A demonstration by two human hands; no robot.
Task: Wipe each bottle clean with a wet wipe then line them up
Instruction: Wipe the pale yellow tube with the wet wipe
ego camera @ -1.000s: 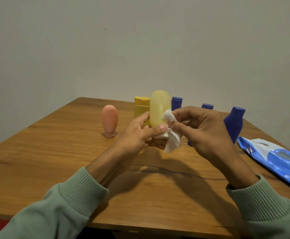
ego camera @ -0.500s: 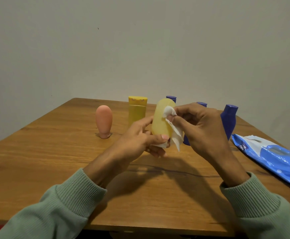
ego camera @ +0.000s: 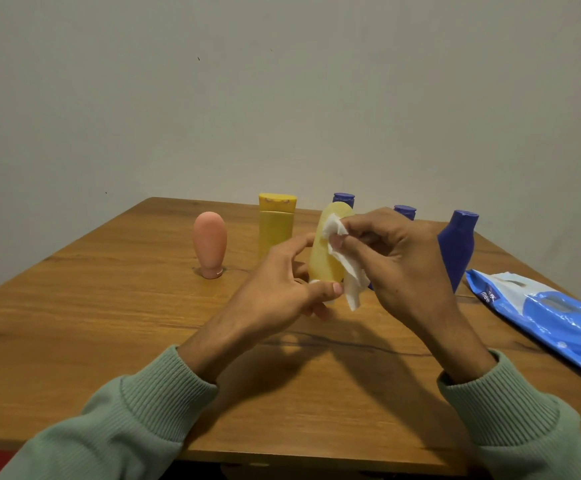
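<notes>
My left hand (ego camera: 282,289) grips the lower end of a pale yellow translucent bottle (ego camera: 323,258), held above the table with its rounded end up. My right hand (ego camera: 396,258) pinches a white wet wipe (ego camera: 342,268) against the bottle's upper side. On the table behind stand a pink bottle (ego camera: 209,244), a yellow flip-cap bottle (ego camera: 276,225) and a large blue bottle (ego camera: 458,247). Two more blue caps, one (ego camera: 343,199) behind the held bottle and one (ego camera: 404,212) behind my right hand, show above them; their bodies are hidden.
A blue wet-wipe pack (ego camera: 552,320) lies flat at the table's right edge. The wooden table (ego camera: 109,323) ends close to a plain wall behind the bottles. My green sleeves cross the near edge.
The wipe has slid up the held bottle toward its rounded top, and the bottle now leans a little to the right. My left hand's grip sits lower on it.
</notes>
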